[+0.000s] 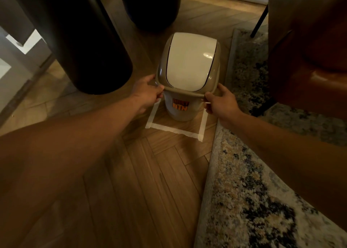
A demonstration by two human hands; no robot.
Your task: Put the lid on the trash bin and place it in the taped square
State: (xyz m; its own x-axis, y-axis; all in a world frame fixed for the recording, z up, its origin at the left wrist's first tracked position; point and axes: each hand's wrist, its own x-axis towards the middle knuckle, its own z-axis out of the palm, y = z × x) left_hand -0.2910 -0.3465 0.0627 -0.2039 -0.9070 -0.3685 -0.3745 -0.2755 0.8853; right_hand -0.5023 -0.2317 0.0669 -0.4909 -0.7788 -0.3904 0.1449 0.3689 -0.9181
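The swing-lid dust bin (181, 107) stands upright at frame centre inside the taped square (174, 130), nearer its far side, lid (189, 60) seated on top. Both arms reach forward from the bottom of the frame; the left hand (148, 93) and right hand (219, 101) pinch opposite sides of the lid's rim, equally near.

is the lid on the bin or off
On. The lid sits over the top of the bin, its white flap shut, with the left hand and right hand at its rim.
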